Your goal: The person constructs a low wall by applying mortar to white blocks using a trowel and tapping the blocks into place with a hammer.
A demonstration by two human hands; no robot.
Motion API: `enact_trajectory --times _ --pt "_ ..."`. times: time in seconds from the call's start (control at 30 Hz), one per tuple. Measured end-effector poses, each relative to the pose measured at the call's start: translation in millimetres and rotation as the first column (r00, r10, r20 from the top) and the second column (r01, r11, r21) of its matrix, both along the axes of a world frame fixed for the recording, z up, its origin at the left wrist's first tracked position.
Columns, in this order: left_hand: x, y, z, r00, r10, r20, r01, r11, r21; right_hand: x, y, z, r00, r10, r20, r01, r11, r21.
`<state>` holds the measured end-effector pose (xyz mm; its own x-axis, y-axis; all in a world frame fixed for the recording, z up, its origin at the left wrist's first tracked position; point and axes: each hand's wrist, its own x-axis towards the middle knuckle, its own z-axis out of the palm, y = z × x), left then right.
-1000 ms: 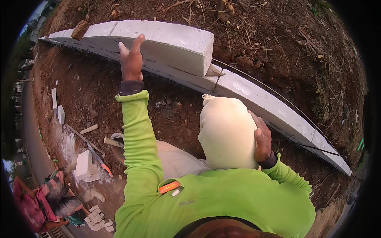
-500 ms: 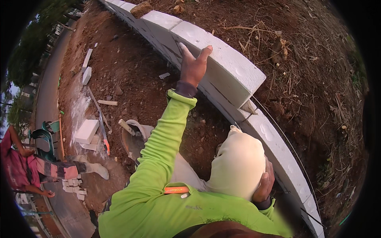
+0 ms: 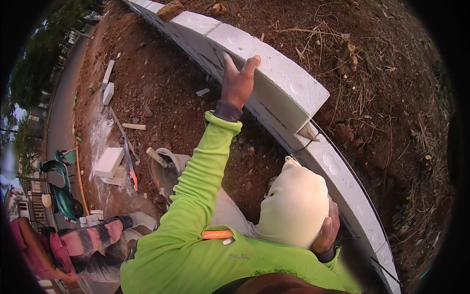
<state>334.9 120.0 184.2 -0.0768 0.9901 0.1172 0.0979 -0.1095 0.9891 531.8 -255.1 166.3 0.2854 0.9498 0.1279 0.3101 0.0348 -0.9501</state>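
My left hand rests against the near face of a white concrete block on the upper course of a low curving wall. Its thumb and a dusty finger are spread apart, with the thumb tip at the block's top edge. My right hand lies along the side of my bent knee, clothed in cream trousers. The right thumb shows, and the other fingers are partly hidden. Right of the upper block, the lower course continues toward the lower right. A small wedge-shaped piece sits under the block's end.
A bucket with a wooden handle in it stands by my left arm. On the dirt lie a handsaw, a wooden stick and cut blocks. Another person is at lower left, near a green scooter. Dry grass covers the far side.
The other person has moved closer to me, lower in the view, uncovering more of the scooter. My hands and the block look almost unmoved.
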Motion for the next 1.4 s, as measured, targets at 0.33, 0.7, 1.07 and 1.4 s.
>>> enact_trajectory --times 0.33,0.7,1.07,1.4 --pt "-13 17 7 0.984 0.059 0.166 -0.065 0.997 0.033 2 0 -1 1.0 0.012 0.029 -0.013 1.0 0.008" --pt "-20 16 37 0.945 0.042 0.326 -0.146 0.942 0.302 -12 -5 10 1.0 0.011 -0.017 -0.011 1.0 -0.004" --pt "-26 -3 51 0.981 0.17 0.091 -0.189 0.749 0.635 15 -26 -16 0.997 -0.077 -0.01 0.078 0.994 0.076" --pt "7 -39 47 0.98 0.181 -0.077 -0.094 0.776 0.624 9 -36 -26 0.989 -0.142 -0.036 0.145 0.985 0.088"
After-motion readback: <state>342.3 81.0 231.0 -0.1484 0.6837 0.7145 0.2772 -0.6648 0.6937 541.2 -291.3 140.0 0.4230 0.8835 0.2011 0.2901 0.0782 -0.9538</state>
